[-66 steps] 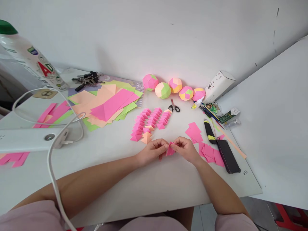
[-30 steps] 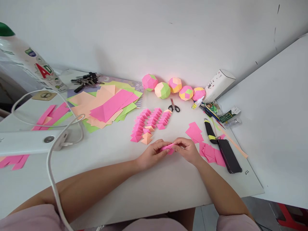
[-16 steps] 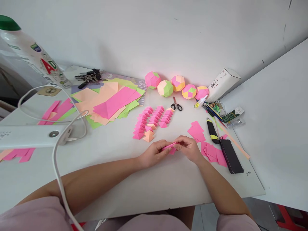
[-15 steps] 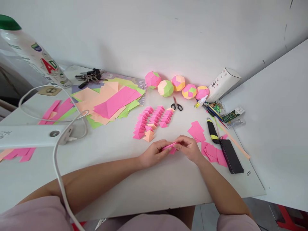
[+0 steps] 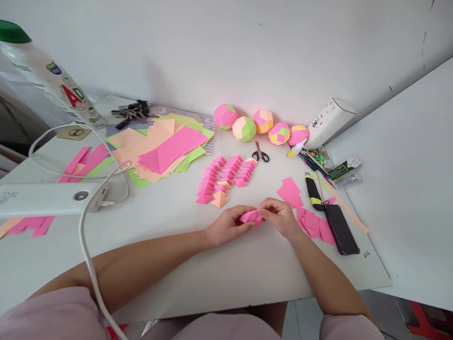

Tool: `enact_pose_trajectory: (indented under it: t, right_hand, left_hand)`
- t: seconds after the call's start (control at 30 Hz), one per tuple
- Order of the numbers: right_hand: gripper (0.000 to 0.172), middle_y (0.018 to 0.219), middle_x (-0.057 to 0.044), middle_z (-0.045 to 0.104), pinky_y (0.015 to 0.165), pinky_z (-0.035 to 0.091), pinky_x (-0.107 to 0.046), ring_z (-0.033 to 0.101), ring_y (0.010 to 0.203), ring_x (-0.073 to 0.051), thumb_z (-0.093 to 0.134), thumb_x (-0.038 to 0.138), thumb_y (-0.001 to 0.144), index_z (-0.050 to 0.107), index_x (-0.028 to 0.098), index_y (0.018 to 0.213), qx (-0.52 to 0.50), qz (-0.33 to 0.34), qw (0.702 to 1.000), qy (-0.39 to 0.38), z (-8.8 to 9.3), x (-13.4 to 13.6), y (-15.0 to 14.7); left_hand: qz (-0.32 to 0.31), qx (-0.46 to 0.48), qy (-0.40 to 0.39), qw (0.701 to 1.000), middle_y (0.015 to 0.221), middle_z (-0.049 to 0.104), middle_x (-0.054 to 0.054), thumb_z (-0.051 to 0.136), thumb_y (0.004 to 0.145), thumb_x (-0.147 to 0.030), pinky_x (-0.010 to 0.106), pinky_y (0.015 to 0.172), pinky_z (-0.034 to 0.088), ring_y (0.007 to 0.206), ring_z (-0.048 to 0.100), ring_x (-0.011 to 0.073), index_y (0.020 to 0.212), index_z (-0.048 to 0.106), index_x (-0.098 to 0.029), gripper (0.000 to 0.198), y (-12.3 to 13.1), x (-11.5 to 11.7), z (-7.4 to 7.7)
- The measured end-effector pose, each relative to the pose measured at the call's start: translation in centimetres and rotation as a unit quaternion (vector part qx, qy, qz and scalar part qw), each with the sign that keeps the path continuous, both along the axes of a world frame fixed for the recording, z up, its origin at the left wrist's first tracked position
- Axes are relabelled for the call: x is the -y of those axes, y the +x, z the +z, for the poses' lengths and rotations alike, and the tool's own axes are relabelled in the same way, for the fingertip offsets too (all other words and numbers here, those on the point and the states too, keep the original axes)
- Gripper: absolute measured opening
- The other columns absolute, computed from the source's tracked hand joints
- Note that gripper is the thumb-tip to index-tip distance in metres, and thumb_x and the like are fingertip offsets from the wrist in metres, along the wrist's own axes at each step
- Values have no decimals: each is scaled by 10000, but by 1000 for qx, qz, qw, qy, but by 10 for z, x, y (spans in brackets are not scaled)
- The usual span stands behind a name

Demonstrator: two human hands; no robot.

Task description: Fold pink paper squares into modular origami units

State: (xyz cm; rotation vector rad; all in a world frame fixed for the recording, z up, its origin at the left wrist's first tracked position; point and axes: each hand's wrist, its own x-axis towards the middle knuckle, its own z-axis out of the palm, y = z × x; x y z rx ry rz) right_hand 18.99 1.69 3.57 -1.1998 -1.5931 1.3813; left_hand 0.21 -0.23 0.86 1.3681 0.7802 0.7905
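Between my two hands is a pink folded paper piece (image 5: 250,217), held just above the near middle of the white table. My left hand (image 5: 230,225) grips its left end between thumb and fingers. The right end is pinched by the thumb and fingers of my right hand (image 5: 278,215). Just beyond my hands, folded pink paper units (image 5: 208,179) stand in rows, with a few peach ones (image 5: 220,199) among them. Loose pink paper pieces (image 5: 290,191) lie to the right of my right hand, and another pink pile (image 5: 313,224) sits closer to me.
Several paper balls (image 5: 244,129) line the wall, with scissors (image 5: 261,152) before them. A box cutter (image 5: 313,191) and a phone (image 5: 340,230) lie right. Coloured sheets (image 5: 159,146), a power bank (image 5: 49,199) with a white cable (image 5: 83,241), and a tall bottle (image 5: 53,75) occupy the left.
The pink paper has turned in my hands and shows more of its folded face. My left thumb has shifted lower, away from the paper's upper face.
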Motion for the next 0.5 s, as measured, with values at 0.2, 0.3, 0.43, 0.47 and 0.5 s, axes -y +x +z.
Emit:
enact_pose_trajectory:
  t: [0.2, 0.3, 0.43, 0.47, 0.5]
  right_hand:
    - [185, 708, -21, 595, 599, 463, -266, 550, 643, -137, 610, 361, 789, 602, 178, 760, 101, -18, 989, 108, 1, 3, -1]
    - [193, 836, -49, 646, 656, 487, -283, 592, 734, -163, 621, 352, 784, 629, 193, 893, 122, 6, 982, 145, 0, 4, -2]
    - [215, 887, -67, 699, 670, 511, -305, 639, 791, -200, 623, 358, 788, 685, 208, 928, 123, 39, 985, 111, -2, 4, -2]
    - [213, 870, -65, 706, 661, 516, -306, 646, 774, -199, 625, 360, 787, 695, 210, 919, 114, 37, 989, 93, -1, 5, -2]
    - [214, 843, -60, 709, 650, 521, -305, 651, 748, -196, 628, 363, 784, 701, 210, 914, 102, 32, 991, 75, -1, 5, -2]
  left_hand:
    - [6, 67, -84, 994, 731, 569, 9, 548, 815, -388, 212, 482, 343, 531, 401, 72, 1097, 566, -164, 360, 1, -3, -1]
    - [-1, 68, -72, 995, 790, 593, 29, 545, 815, -397, 214, 490, 345, 554, 415, 75, 1075, 590, -166, 350, 1, -3, 2]
    - [5, 62, -78, 995, 798, 601, 37, 562, 803, -391, 210, 488, 352, 564, 433, 75, 1034, 596, -150, 335, 2, -2, 2]
    - [15, 58, -83, 995, 783, 598, 33, 571, 796, -390, 207, 481, 351, 556, 432, 73, 1028, 591, -148, 336, 2, -2, 1]
    - [26, 56, -86, 994, 772, 594, 30, 580, 789, -391, 207, 478, 356, 553, 437, 74, 1024, 586, -148, 338, 3, -2, 0]
